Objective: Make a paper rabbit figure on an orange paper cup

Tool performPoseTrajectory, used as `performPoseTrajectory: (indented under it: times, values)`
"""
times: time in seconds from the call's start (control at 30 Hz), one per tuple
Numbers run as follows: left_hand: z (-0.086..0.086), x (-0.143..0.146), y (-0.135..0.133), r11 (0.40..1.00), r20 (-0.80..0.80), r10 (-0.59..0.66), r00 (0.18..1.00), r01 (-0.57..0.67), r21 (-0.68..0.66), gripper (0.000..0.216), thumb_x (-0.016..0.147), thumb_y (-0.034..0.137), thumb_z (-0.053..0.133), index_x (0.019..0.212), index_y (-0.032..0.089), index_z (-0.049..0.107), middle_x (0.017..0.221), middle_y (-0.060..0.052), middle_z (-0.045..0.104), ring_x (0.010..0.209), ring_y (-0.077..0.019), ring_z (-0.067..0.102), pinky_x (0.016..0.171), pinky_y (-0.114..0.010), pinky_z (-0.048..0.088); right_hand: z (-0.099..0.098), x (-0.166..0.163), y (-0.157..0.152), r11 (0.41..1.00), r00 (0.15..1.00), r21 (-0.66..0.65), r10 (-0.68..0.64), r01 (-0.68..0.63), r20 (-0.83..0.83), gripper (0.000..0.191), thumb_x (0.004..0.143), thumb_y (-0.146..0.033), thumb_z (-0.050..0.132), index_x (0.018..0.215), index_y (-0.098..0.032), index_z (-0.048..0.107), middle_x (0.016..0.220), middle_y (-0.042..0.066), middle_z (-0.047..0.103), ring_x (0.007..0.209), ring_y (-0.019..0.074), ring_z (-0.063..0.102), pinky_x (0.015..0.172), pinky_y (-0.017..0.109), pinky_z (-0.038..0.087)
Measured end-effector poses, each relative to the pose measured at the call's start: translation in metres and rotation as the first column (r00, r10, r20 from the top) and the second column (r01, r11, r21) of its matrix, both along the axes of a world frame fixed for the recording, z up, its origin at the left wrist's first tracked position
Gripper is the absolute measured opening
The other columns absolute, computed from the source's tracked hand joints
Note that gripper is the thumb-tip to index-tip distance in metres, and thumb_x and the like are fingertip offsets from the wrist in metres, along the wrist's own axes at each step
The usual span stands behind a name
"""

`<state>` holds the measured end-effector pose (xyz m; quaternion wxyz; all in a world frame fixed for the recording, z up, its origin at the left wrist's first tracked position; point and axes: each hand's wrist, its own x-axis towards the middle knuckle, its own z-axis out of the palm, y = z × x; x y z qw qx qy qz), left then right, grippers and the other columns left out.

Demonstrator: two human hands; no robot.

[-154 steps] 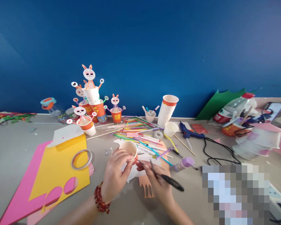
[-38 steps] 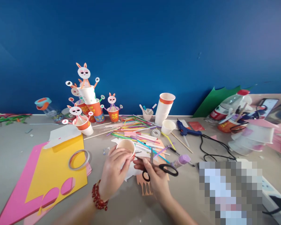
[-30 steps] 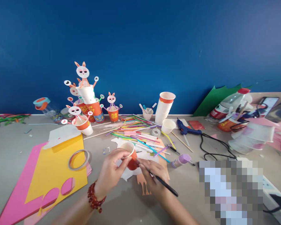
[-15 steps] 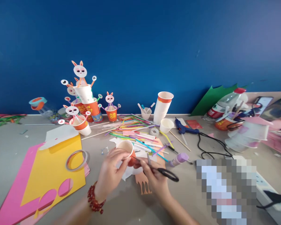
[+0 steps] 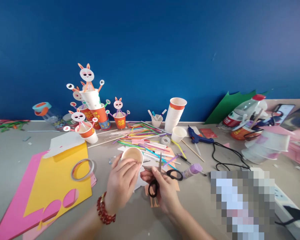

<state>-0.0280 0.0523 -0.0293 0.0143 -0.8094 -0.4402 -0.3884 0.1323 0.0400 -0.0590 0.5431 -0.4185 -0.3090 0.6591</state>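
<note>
My left hand point(image 5: 123, 185) is closed around a paper cup point(image 5: 132, 152), whose open mouth tilts up toward me; the fingers cover most of its outer wall. Black-handled scissors point(image 5: 174, 174) are in my right hand point(image 5: 166, 191), with the blades spread apart and one pointing upward. The other blade runs toward the cup, and I cannot tell whether it touches. Under both hands lie white paper scraps point(image 5: 140, 181) and a peach paper piece point(image 5: 153, 200) with cut-out slots. A purple-capped glue stick point(image 5: 193, 170) lies right of the scissors.
Rabbit-decorated cups point(image 5: 89, 135) stand at the back left, and a tall cup stack point(image 5: 175, 115) at the back. Straws and pens point(image 5: 140, 131) lie heaped between. Pink and yellow sheets point(image 5: 60, 173) with a tape roll point(image 5: 72, 173) are at left; a blue glue gun point(image 5: 198, 138) and cord at right.
My left hand has turned the cup, so its orange side no longer shows. The scissors have drawn back slightly from the cup, and their blades and handles are spread wider.
</note>
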Motion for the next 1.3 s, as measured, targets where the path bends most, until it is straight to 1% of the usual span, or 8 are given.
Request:
performPoseTrajectory:
  times: [0.1,0.3,0.5,0.67,0.8,0.93,1.03,1.3]
  values:
    - [0.002,-0.003,0.004,0.986,0.127,-0.016,0.992,0.037,-0.165,0.013,0.091,0.014,0.054,0.096,0.021,0.065,0.095,-0.004,0.073,0.094,-0.0191,0.066,0.097,-0.04,0.044,0.002,0.007,0.001,0.977,0.969,0.211,-0.014,-0.04,0.248,0.032,0.09,-0.044,0.061,0.093,-0.018,0.079,0.086,0.011,0.078,0.078,0.0237,0.072,0.078,0.035,0.056]
    - [0.012,-0.011,0.008,0.872,0.279,-0.026,0.96,0.159,-0.463,0.013,0.093,0.023,0.054,0.086,0.021,0.065,0.088,-0.001,0.071,0.079,-0.0143,0.066,0.072,-0.025,0.052,0.006,0.022,0.004,0.769,0.805,0.587,-0.167,-0.256,0.57,0.023,0.09,-0.024,0.061,0.106,-0.026,0.076,0.077,0.006,0.077,0.081,0.0247,0.073,0.075,0.035,0.056]
    - [0.004,-0.003,0.002,0.995,0.071,-0.026,0.997,0.033,-0.096,0.017,0.091,0.011,0.054,0.099,0.02,0.065,0.095,-0.003,0.074,0.096,-0.0198,0.066,0.101,-0.043,0.04,0.003,0.009,0.002,0.98,0.973,0.198,-0.015,-0.031,0.229,0.03,0.087,-0.045,0.064,0.091,-0.019,0.079,0.084,0.01,0.078,0.073,0.0219,0.073,0.072,0.034,0.058]
    - [0.0,0.001,0.001,0.998,-0.041,-0.016,0.999,0.018,0.064,0.024,0.089,0.006,0.054,0.107,0.018,0.064,0.097,-0.004,0.074,0.1,-0.022,0.065,0.106,-0.049,0.035,0.0,0.0,0.002,0.996,0.996,-0.081,0.013,-0.02,-0.093,0.036,0.079,-0.05,0.071,0.08,-0.015,0.078,0.082,0.012,0.077,0.067,0.0193,0.072,0.07,0.032,0.058]
    - [0.002,-0.002,0.004,0.99,0.104,-0.019,0.994,0.033,-0.14,0.015,0.091,0.013,0.052,0.094,0.019,0.066,0.093,-0.005,0.073,0.093,-0.0201,0.067,0.098,-0.042,0.045,0.001,0.008,0.002,0.984,0.978,0.175,-0.001,-0.036,0.208,0.03,0.088,-0.044,0.063,0.091,-0.019,0.079,0.085,0.01,0.078,0.072,0.0213,0.072,0.072,0.033,0.058]
    - [0.007,-0.006,0.008,0.909,0.277,-0.005,0.961,0.12,-0.4,0.013,0.091,0.022,0.054,0.088,0.02,0.066,0.088,-0.004,0.071,0.081,-0.0168,0.067,0.075,-0.028,0.053,0.002,0.019,0.004,0.823,0.826,0.537,-0.166,-0.185,0.538,0.02,0.091,-0.026,0.06,0.101,-0.025,0.077,0.092,0.007,0.078,0.083,0.024,0.073,0.077,0.036,0.057]
    - [0.011,-0.008,0.008,0.869,0.31,-0.003,0.951,0.156,-0.47,0.015,0.092,0.023,0.052,0.085,0.02,0.065,0.086,-0.002,0.071,0.077,-0.0153,0.066,0.07,-0.025,0.053,0.001,0.022,0.006,0.745,0.793,0.62,-0.213,-0.246,0.57,0.023,0.089,-0.021,0.062,0.107,-0.026,0.076,0.091,0.007,0.078,0.081,0.0235,0.072,0.073,0.034,0.056]
    - [0.002,-0.003,0.001,1.0,0.004,-0.008,1.0,0.008,-0.006,0.022,0.09,0.01,0.052,0.101,0.021,0.067,0.095,-0.004,0.075,0.098,-0.0205,0.067,0.106,-0.047,0.039,0.002,0.004,0.002,0.999,0.999,0.036,0.027,-0.029,0.04,0.034,0.085,-0.049,0.066,0.083,-0.017,0.078,0.084,0.01,0.078,0.072,0.0205,0.072,0.074,0.032,0.057]
